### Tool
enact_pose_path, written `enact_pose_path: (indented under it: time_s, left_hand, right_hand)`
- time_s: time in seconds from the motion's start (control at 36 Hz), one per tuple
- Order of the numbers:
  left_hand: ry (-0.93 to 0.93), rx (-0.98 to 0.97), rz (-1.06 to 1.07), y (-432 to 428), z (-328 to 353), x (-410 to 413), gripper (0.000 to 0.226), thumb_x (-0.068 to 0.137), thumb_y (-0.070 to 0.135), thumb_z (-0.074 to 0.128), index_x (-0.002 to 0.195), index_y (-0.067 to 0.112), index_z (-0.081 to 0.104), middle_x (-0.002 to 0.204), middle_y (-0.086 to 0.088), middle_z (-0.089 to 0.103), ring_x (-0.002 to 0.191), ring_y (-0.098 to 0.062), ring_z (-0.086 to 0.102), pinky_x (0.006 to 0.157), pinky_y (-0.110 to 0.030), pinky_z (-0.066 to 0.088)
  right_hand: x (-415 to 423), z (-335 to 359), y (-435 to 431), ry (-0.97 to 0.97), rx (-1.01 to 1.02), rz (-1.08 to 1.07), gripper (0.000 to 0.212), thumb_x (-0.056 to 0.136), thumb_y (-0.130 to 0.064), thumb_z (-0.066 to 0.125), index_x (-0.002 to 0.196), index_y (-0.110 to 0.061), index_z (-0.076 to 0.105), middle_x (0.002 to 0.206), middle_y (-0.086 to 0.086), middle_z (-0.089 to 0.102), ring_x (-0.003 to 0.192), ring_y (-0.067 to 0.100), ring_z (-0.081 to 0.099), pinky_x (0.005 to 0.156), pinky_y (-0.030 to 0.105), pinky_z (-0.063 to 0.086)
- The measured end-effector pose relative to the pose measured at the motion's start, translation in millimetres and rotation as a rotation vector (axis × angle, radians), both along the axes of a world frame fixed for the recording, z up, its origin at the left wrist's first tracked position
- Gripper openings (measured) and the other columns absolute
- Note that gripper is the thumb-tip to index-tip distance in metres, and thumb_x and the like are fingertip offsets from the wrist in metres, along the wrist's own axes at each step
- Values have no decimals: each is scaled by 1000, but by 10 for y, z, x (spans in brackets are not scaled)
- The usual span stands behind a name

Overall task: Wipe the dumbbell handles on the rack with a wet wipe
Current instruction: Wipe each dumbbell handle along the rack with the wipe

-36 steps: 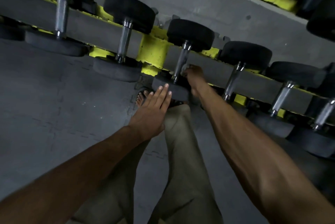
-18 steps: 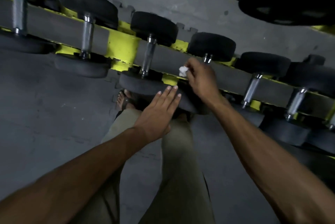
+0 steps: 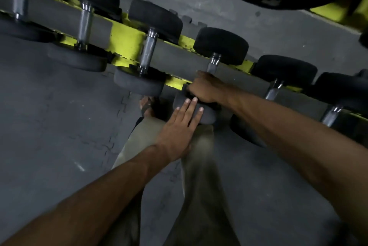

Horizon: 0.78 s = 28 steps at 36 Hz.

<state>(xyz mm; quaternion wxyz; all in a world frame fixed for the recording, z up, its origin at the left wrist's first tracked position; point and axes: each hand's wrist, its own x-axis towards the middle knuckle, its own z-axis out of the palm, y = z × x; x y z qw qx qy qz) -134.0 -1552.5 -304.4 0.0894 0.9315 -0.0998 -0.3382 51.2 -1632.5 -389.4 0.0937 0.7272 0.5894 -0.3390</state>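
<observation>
Wiping a dumbbell handle low on the rack

Head view: the right hand (image 3: 207, 88) is clenched around the handle (image 3: 213, 65) of the dumbbell (image 3: 221, 45) on the grey and yellow rack (image 3: 127, 36); the wet wipe is hidden inside the fist, so I cannot tell how it sits. The left hand (image 3: 179, 126) lies flat, fingers straight, pressing the near weight (image 3: 207, 115) to steady it. To do this well, I would keep that brace and slide and twist the fist along the whole bar. The handle's long axis runs from near weight to far weight, tilted slightly right, across the rack rail
</observation>
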Motion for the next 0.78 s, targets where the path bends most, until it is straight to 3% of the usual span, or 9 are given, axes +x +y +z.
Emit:
enact_pose_path:
  time_s: [0.06, 0.11, 0.19, 0.28, 0.36, 0.47, 0.56, 0.69, 0.78]
  left_hand:
    - [-7, 9, -6, 2, -5, -7, 111, 94, 39, 61, 162, 5, -20, 166, -27, -29, 158, -42, -19, 130, -52, 6]
    - [7, -2, -4, -4, -7, -13, 114, 92, 41, 64, 162, 6, -20, 166, -27, -28, 158, -42, -18, 130, -52, 7]
    - [7, -8, 2, 5, -18, -24, 120, 92, 45, 68, 162, 6, -21, 166, -26, -29, 158, -42, -18, 130, -53, 9]
    - [16, -18, 2, 6, -32, -26, 123, 91, 47, 70, 162, 7, -23, 166, -25, -32, 157, -42, -20, 130, -53, 8]
    - [18, -16, 6, 11, -65, -30, 126, 89, 46, 71, 161, 8, -25, 165, -25, -33, 157, -42, -21, 130, -54, 11]
    - [20, -14, 14, -5, -85, -29, 128, 84, 46, 74, 163, 6, -18, 167, -26, -28, 158, -43, -18, 128, -55, 17]
    - [9, -21, 15, -7, -106, -44, 124, 83, 43, 71, 164, 5, -15, 167, -28, -26, 158, -44, -17, 128, -55, 19]
    - [5, -26, -1, 6, -114, -41, 127, 83, 48, 73, 163, 5, -16, 167, -28, -27, 158, -44, -17, 128, -55, 19]
    - [0, -30, 3, 15, -82, -32, 125, 85, 48, 72, 164, 4, -14, 167, -28, -27, 158, -44, -16, 129, -54, 17]
  right_hand:
    - [-25, -5, 127, -14, -103, -9, 24, 99, -22, 45, 109, -19, 67, 112, 8, 72, 110, 28, 66, 108, 47, 39]
    - [-28, -36, 89, -5, -66, -58, 26, 97, -23, 44, 111, -22, 66, 108, 6, 72, 107, 27, 65, 105, 48, 40]
    - [-48, 7, -186, 22, 239, -176, 13, 88, -21, 53, 90, -23, 66, 85, 5, 70, 93, 30, 64, 94, 44, 43]
    - [-121, 48, -572, 57, 376, -277, 11, 82, -12, 64, 87, -22, 67, 92, 2, 68, 95, 28, 58, 82, 38, 47]
    - [-298, 52, -821, 263, 389, -671, 12, 87, -17, 58, 96, -16, 66, 107, 5, 63, 98, 28, 60, 80, 41, 51]
    - [-490, -31, -820, 335, 311, -1390, 6, 87, -17, 73, 89, -17, 67, 96, -1, 63, 86, 16, 62, 77, 30, 49]
    - [-521, -186, -664, 488, 257, -1723, 16, 82, -11, 72, 83, -25, 64, 88, -3, 71, 84, 16, 68, 79, 38, 57]
    - [-312, -301, -429, 719, 192, -1936, 31, 83, 6, 55, 105, -10, 68, 97, 8, 72, 86, 21, 68, 73, 29, 56]
    - [-218, -273, -462, 919, 134, -1857, 35, 79, 12, 49, 105, 0, 70, 94, 16, 71, 81, 24, 65, 76, 32, 52]
